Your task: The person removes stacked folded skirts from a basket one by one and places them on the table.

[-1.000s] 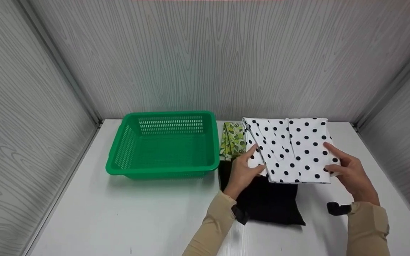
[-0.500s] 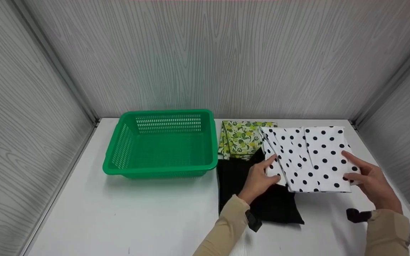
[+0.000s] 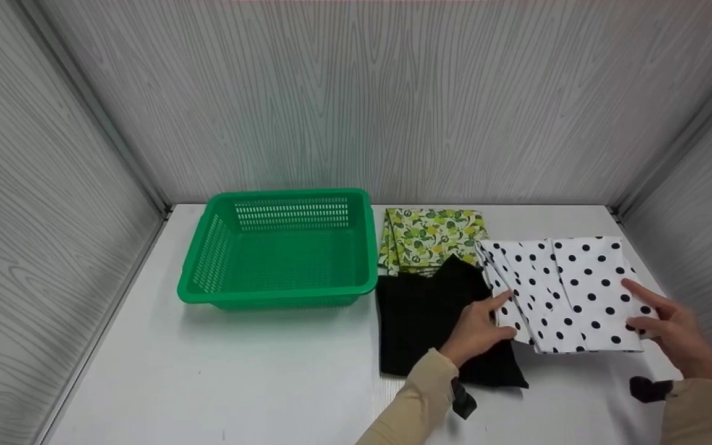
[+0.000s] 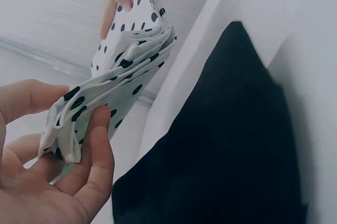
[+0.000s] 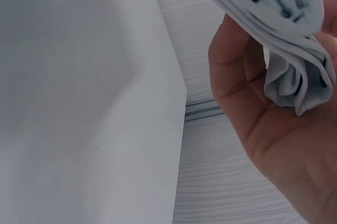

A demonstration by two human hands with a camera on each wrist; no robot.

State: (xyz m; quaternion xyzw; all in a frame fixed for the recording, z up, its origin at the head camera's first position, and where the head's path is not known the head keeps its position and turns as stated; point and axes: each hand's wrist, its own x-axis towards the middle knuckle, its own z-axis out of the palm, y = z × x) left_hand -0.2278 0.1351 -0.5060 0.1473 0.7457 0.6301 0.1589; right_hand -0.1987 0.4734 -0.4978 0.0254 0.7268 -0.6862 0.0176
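Both hands hold a folded white cloth with black polka dots [image 3: 578, 296], raised over the right part of the table. My left hand [image 3: 476, 330] pinches its left edge, thumb on top and fingers beneath; the left wrist view shows the stacked layers of the fold [image 4: 126, 66] between them. At the opposite edge my right hand [image 3: 677, 330] grips the cloth, its fingers curled under the bunched layers [image 5: 297, 76] in the right wrist view. Beneath and left of the cloth lies a black folded cloth [image 3: 418, 321], partly covered by my left hand and the dotted cloth.
A green perforated plastic basket [image 3: 294, 266] stands on the left of the white table [image 3: 207, 383]. Between it and the dotted cloth, near the back wall [image 3: 356, 99], lies a folded cloth with a green and yellow lemon print [image 3: 433, 238]. Side walls flank the table.
Both hands have carried the dotted cloth to the right and nearer the front. More of the lemon-print cloth and the black cloth has come into view.
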